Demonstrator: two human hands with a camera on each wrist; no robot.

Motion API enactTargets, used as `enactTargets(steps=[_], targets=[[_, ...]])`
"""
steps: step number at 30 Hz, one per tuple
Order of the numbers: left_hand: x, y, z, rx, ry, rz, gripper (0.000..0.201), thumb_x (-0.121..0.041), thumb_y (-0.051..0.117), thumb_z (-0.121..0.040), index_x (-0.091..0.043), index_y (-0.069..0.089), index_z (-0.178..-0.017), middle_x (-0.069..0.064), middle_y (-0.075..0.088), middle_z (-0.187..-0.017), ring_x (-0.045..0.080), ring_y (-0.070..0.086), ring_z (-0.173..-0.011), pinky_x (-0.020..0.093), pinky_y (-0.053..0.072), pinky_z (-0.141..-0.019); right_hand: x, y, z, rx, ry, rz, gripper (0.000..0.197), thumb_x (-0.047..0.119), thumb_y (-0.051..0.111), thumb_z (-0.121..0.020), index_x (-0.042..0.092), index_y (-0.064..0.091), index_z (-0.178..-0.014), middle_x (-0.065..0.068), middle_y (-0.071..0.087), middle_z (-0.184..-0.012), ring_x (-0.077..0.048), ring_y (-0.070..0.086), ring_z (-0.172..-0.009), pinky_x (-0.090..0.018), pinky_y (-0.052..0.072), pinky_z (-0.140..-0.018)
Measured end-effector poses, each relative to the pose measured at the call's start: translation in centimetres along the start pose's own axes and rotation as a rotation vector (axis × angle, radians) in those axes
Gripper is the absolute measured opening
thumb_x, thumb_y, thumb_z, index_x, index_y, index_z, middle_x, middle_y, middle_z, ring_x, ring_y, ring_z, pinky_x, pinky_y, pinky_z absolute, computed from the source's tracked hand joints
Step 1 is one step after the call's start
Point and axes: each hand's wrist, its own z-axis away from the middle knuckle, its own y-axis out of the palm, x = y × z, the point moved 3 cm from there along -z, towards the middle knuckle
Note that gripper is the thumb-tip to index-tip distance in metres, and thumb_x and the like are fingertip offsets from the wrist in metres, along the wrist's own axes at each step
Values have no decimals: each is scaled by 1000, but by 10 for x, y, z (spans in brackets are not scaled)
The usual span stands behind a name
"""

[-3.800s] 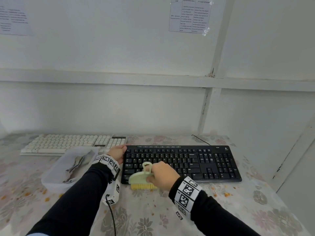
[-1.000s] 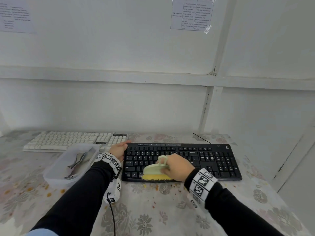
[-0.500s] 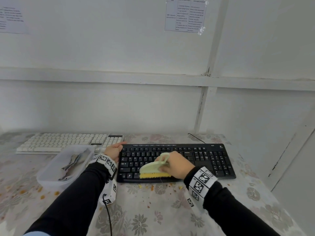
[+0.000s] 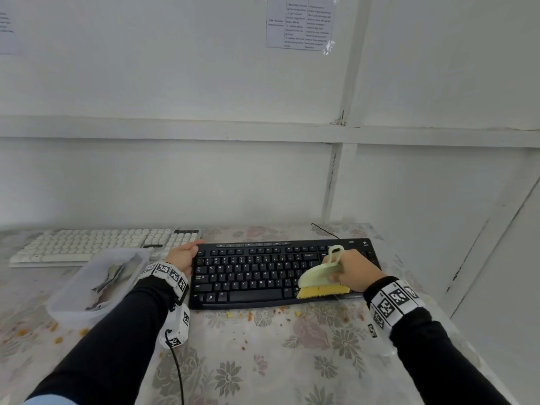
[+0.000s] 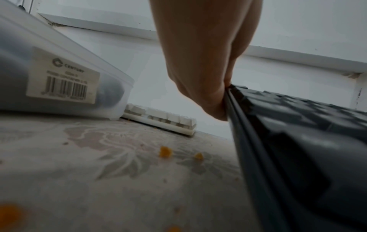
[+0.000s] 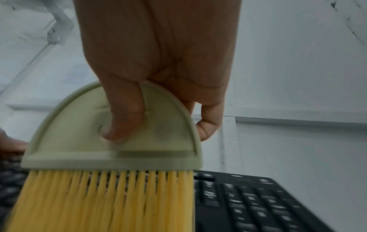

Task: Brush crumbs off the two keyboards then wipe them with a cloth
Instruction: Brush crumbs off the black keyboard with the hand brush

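My right hand (image 4: pixel 355 268) gripped the brush (image 4: pixel 321 277) on the black keyboard (image 4: pixel 248 273), whose left edge my left hand (image 4: pixel 182 255) clasped.

the left hand (image 5: pixel 200 51) comes down from the top and holds the left edge of the black keyboard (image 5: pixel 298 141), with the fingers pressed against its side. on the left stands a translucent plastic container (image 5: pixel 65 66) with a barcode label (image 5: pixel 63 76) that reads "century"; something dark is inside it. behind, between the container and the hand, a corner of the white keyboard (image 5: pixel 163 120) is visible. orange crumbs (image 5: pixel 165 152) lie on the floral tablecloth (image 5: pixel 99 180) near the black keyboard.
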Motion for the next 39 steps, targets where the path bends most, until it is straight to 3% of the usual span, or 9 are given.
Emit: enactTargets(steps=[4,9,16,18,21,28,31,33,39], targets=[[1,1,1,5,0,-3,38,3,29,-100,2,45,-134,24,53,-127,25,55,-97,34,44,-88,39,9,-2,10,-154,-122,27,9,63,-86,14,66,-112,0,62,-104,-13,58,-96,-16,43,-81],[2,1,0,-8,5,3,38,3,29,-100,2,43,-135,19,57,-117,15,55,-78,31,46,-83,61,27,-10,29,-191,-110,23,8,63,-84,11,67,-107,-9,64,-112,-23,60,-104,-35,47,-95],[2,1,1,-22,16,-4,38,2,30,-100,1,45,-134,22,55,-125,23,57,-90,31,48,-84,-13,-5,-4,-70,-49,25,24,1,60,-81,24,64,-84,-8,66,-97,-25,63,-92,-37,51,-86],[2,1,2,-21,14,-1,38,2,29,-100,0,46,-134,21,58,-117,18,57,-81,28,51,-79,-41,-18,0,-89,37,25,23,-1,59,-83,17,67,-94,-8,65,-103,-24,62,-98,-34,49,-91],[2,1,1,-26,21,9,38,2,29,-100,-1,46,-134,23,51,-131,15,56,-79,34,43,-90,-68,-29,4,-103,111,37,24,2,62,-83,8,67,-106,-5,61,-110,-23,57,-108,-30,44,-97],[3,0,1,-36,27,8,38,3,31,-99,-1,47,-133,22,51,-132,18,58,-83,34,42,-92,-2,-9,2,49,-123,-115,32,7,63,-85,33,52,-70,19,49,-77,4,48,-72,-10,34,-65],[1,1,3,-31,35,-7,38,3,30,-100,0,46,-134,25,48,-134,25,54,-98,35,41,-94,17,10,-1,92,-161,-106,12,7,63,-85,17,64,-91,3,60,-92,-10,59,-87,-21,47,-78],[1,1,3,-29,36,-9,37,3,29,-100,0,46,-133,26,48,-134,24,56,-91,35,41,-94,16,12,-1,102,-145,-56,20,7,62,-86,9,64,-106,-7,62,-106,-21,60,-99,-33,49,-91],[1,5,2,-37,52,-1,38,2,27,-100,2,44,-134,25,54,-124,15,55,-76,34,43,-90,-37,-1,0,48,29,37,30,12,65,-84,7,63,-113,-9,62,-111,-26,60,-105,-35,49,-91]])
